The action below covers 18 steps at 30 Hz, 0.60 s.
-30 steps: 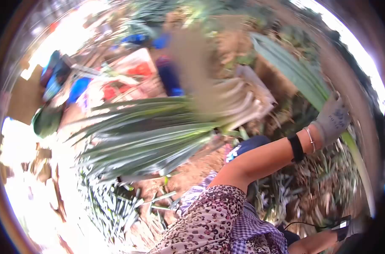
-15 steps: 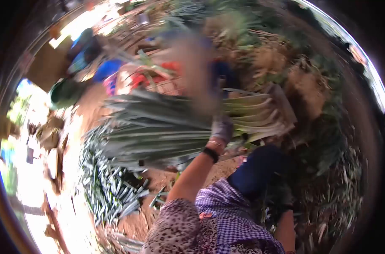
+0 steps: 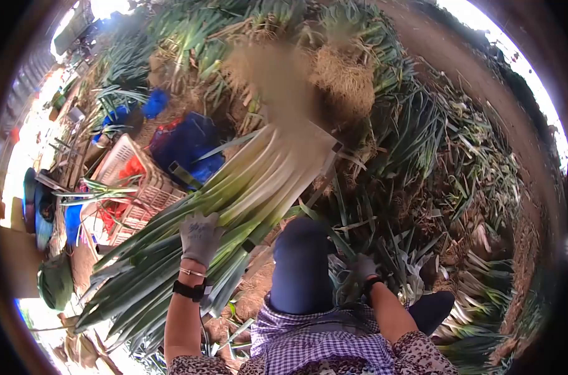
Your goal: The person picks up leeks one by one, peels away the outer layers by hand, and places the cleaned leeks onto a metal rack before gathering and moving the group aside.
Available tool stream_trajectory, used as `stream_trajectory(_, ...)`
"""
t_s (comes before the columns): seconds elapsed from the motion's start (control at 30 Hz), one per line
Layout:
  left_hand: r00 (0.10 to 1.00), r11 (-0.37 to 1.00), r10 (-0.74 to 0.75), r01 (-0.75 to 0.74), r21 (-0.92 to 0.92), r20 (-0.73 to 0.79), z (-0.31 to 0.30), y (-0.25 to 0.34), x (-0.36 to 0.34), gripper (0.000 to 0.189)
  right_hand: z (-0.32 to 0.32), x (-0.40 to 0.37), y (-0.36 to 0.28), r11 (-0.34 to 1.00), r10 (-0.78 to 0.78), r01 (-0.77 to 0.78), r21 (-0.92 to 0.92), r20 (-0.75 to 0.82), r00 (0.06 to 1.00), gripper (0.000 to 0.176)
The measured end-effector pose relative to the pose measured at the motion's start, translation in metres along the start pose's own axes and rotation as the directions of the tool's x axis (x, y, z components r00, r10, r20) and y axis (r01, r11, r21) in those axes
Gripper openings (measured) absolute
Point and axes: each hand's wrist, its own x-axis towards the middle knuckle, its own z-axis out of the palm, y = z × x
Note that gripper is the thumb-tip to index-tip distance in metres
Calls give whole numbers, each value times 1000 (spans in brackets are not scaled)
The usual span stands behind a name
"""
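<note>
A large bundle of leeks (image 3: 234, 187) lies slanting before me, pale stems at the upper right, green leaves at the lower left. On its leaves rests my left hand (image 3: 201, 239), in a grey glove, its fingers apart and laid over the leeks. My right hand (image 3: 362, 267), also gloved, is low beside my bent knee (image 3: 301, 265), among loose green leaves (image 3: 343, 282); its fingers are too hidden to make out. A flat board edge (image 3: 326, 149) shows at the stem end, partly behind a blurred smear.
Left of the bundle stands a pink plastic crate (image 3: 161, 187) with red material inside, near blue bags (image 3: 187, 140). Piled leeks (image 3: 415, 125) stretch across the back and right. More leeks (image 3: 474, 297) lie at the lower right, and a green bag (image 3: 56, 281) at the left.
The view has turned, and the bundle now slants instead of lying across. My left hand has shifted toward the leaf end. My right hand shows more clearly beside the knee.
</note>
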Motion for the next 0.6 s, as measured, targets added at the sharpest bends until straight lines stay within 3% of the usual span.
stream_trajectory(0.03, 999, 1000, -23, 23, -2, 49, 2, 5, 6, 28, 14, 24, 40, 967, -167, 149, -205, -72, 983, 40)
stream_trajectory(0.07, 999, 1000, 3, -4, 12, 37, 8, 8, 12, 30, -11, 28, 61, 1000, -6, 2, -16, -193, 981, 35)
stream_trajectory(0.13, 998, 998, 56, -57, 42, 15, 20, 9, 23, 35, -64, 34, 100, 886, 318, -113, 450, -411, 855, 25)
stream_trajectory(0.17, 997, 997, 60, -62, 43, 57, 21, 7, 31, 37, -89, 47, 117, 908, 411, -303, 289, -476, 777, 30)
stream_trajectory(0.2, 994, 997, 59, -64, 43, 97, 21, 4, 39, 39, -145, 45, 92, 912, 394, -284, 298, -437, 808, 37)
stream_trajectory(0.23, 989, 997, 54, -61, 43, 140, 22, -1, 45, 41, -171, 64, 88, 849, 269, 22, 528, -467, 842, 43)
stream_trajectory(0.27, 991, 995, 86, -91, 48, 104, 25, -12, 49, 43, -183, 103, 82, 904, -54, 333, 269, -700, 712, 48)
stream_trajectory(0.3, 990, 991, 121, -125, 56, 68, 27, -26, 53, 44, -232, 100, 15, 769, 43, 301, 564, -516, 856, 53)
stream_trajectory(0.33, 986, 985, 161, -162, 64, 33, 28, -33, 57, 45, -261, 101, -42, 687, -144, 477, 548, -541, 829, 55)
stream_trajectory(0.37, 988, 987, 142, -145, 63, 55, 26, -30, 59, 46, -281, 108, -90, 743, -241, 511, 432, -541, 806, 58)
stream_trajectory(0.4, 989, 990, 124, -129, 61, 77, 21, -23, 59, 47, -296, 108, -139, 745, -264, 497, 444, -488, 832, 59)
stream_trajectory(0.5, 989, 990, 137, -139, 32, 57, 29, -22, 54, 50, -291, 157, -232, 807, -439, 560, 188, -444, 781, 58)
stream_trajectory(0.57, 993, 992, 102, -106, 65, 57, 23, -12, 53, 50, -286, 188, -268, 841, -452, 483, 244, -174, 875, 50)
stream_trajectory(0.6, 995, 994, 94, -96, 49, 35, 25, -11, 53, 51, -283, 192, -276, 872, -433, 462, 163, -185, 882, 48)
